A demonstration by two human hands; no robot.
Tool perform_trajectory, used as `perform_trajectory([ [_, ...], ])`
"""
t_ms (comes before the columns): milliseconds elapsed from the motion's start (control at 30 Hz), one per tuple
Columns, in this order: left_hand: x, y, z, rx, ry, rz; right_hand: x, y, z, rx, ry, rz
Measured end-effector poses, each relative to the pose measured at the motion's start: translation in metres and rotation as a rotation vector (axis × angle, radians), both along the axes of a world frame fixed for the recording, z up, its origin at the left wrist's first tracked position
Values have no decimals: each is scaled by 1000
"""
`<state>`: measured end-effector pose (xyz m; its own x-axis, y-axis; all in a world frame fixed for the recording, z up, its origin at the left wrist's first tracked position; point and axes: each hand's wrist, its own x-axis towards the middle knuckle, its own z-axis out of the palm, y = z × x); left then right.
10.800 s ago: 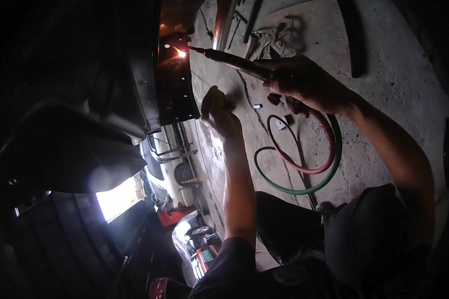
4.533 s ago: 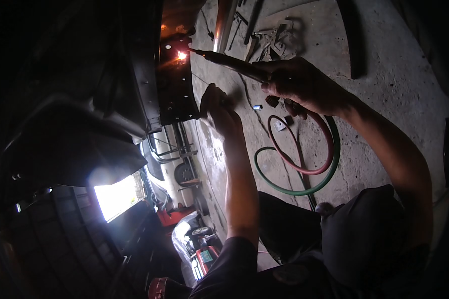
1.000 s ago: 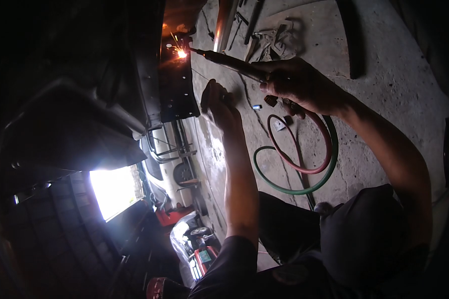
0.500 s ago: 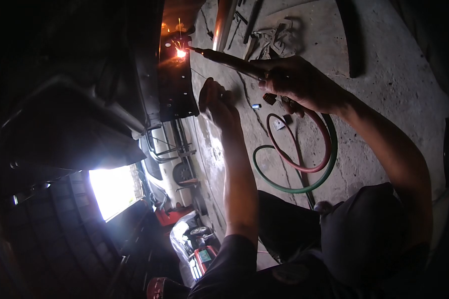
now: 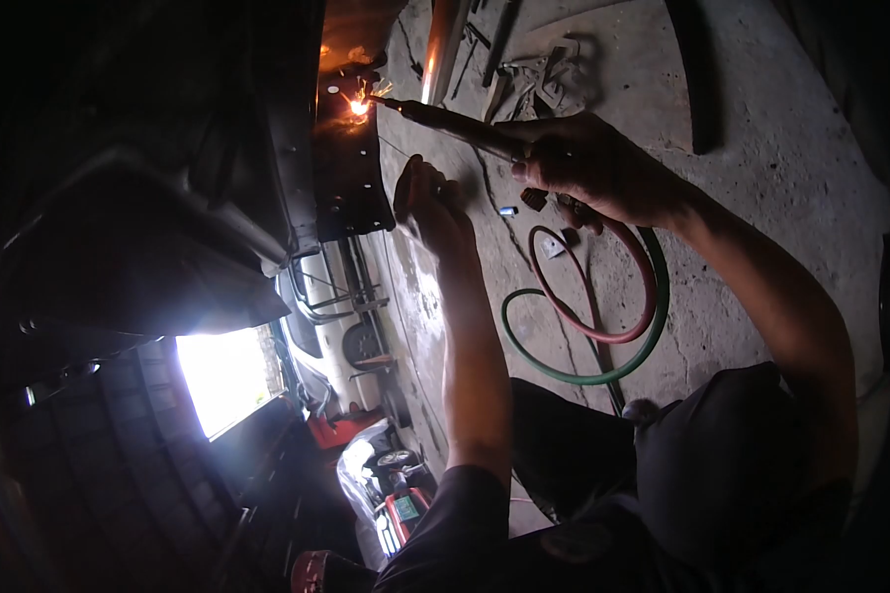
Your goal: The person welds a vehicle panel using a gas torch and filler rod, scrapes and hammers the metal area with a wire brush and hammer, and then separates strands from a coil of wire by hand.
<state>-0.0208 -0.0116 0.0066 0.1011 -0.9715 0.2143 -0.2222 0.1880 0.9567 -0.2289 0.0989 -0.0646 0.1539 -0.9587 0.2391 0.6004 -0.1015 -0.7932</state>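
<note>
My right hand point(image 5: 588, 163) is wrapped round the handle of a gas welding torch point(image 5: 455, 123). The torch tip meets a bright glowing spot point(image 5: 359, 107) with small sparks, at the edge of a dark metal panel point(image 5: 346, 183) with holes in it. Below the torch, my left hand point(image 5: 430, 203) is closed near the panel's edge. A thin wire point(image 5: 394, 147) runs from its fingertips up towards the glow. From the torch's rear a red hose point(image 5: 647, 277) and a green hose point(image 5: 564, 376) loop down.
Metal scraps and clamp-like tools point(image 5: 549, 79) lie on the concrete floor point(image 5: 742, 267). A small blue cylinder point(image 5: 507, 211) is on it too. Dark vehicle bodywork point(image 5: 138, 198) fills the left side. A light-coloured vehicle point(image 5: 361, 341) stands farther off, near a bright opening point(image 5: 227, 381).
The sparks at the glowing spot have changed shape and spread more to the right. Both hands and the torch stay almost where they were.
</note>
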Motion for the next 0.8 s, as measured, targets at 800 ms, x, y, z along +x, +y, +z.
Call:
perform_trajectory([
  [800, 2, 2, -1, 9, -38, -11, 6, -9, -12, 49, 8, 39],
])
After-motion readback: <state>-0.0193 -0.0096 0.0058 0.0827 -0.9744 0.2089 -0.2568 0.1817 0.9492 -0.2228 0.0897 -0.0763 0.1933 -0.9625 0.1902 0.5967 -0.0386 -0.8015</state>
